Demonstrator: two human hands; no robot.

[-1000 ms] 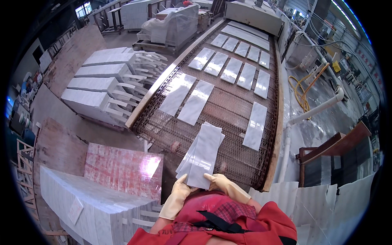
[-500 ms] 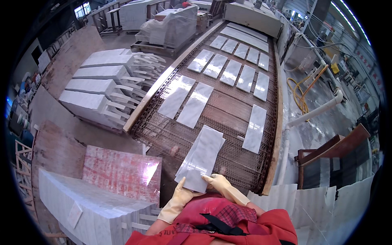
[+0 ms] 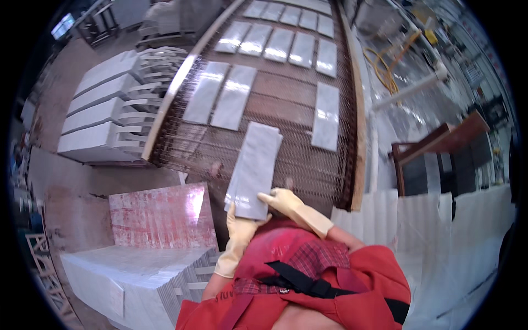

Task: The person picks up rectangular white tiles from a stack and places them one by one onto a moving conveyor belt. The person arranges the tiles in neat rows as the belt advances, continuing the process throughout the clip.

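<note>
In cream rubber gloves, my two hands grip the near end of a small stack of white-grey polished marble tiles (image 3: 254,165) just in front of my body. My left hand (image 3: 241,224) cups its near left corner, thumb up along the side. On the near right edge, the fingers of my right hand (image 3: 283,202) press against the stack. The upper tile overlaps the others, whose edges peek out at both sides. Beyond the stack, on the mesh conveyor (image 3: 280,137), lie two tiles (image 3: 234,99) at the left and a single tile (image 3: 325,116) at the right.
Farther up the conveyor sit rows of more tiles (image 3: 278,45). Wooden rails (image 3: 357,137) border the belt. White slab stacks (image 3: 91,132) stand on the left, and a long stack of thin tiles (image 3: 121,280) is near left beside a red-stained board (image 3: 162,214). A yellow hose (image 3: 385,71) hangs at right.
The stack's tiles, fanned apart before, now lie more closely lined up in my hands. My view has tilted downward, so the conveyor shows higher in the picture.
</note>
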